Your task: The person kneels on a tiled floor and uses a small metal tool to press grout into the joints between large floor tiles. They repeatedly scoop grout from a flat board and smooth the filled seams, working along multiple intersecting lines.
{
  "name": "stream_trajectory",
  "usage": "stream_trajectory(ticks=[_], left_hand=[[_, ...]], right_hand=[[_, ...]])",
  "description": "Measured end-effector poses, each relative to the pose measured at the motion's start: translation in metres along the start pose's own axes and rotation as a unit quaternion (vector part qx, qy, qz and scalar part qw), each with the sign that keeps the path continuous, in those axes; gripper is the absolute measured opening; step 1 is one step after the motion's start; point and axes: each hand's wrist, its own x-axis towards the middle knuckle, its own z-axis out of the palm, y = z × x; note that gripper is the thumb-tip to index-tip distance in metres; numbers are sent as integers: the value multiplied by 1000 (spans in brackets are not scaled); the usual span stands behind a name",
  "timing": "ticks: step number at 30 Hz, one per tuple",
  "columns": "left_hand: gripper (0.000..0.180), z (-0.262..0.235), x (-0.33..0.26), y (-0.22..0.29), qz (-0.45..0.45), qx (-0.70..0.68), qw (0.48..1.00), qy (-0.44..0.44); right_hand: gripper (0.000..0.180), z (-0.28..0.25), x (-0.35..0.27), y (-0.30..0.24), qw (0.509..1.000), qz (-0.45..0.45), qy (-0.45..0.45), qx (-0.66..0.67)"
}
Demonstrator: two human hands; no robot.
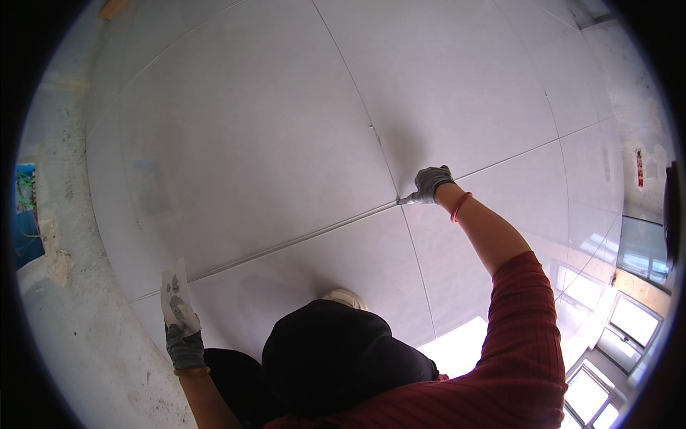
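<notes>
My left hand [184, 348], in a grey glove, is closed around a thin whitish plate [176, 289] with dark grey smears on it. The plate stands up from the fingers near the left end of a long tile joint. My right hand [431, 184], also gloved in grey, reaches far forward with its fingers closed. From it a small thin-tipped tool [405, 201], like a narrow putty knife, touches the crossing of two joints. Its handle is hidden in the glove. Left of the tip, the joint [300, 239] shows a wider pale band along it.
Large light grey tiles [250, 136] spread out around me. A rough bare wall [75, 314] with a blue electrical box [28, 214] runs along the left. My black-clothed leg [336, 354] and a pale shoe tip [345, 298] are close by. Windows [593, 393] are at the lower right.
</notes>
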Motion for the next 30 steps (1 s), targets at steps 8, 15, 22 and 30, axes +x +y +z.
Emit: stream_trajectory(ticks=[8,15,22,30], left_hand=[[47,13,-3,-1,-18,3,1000,19],[47,23,-3,-3,-15,11,1000,-5],[51,35,-3,0,-25,36,999,2],[47,55,-9,-7,-36,35,999,-17]], right_hand=[[71,3,4,12,1000,20,2,-5],[70,-1,3,11,1000,15,1,6],[73,-11,-1,28,998,47,-30,2],[75,-12,-10,62,995,93,9,-25]])
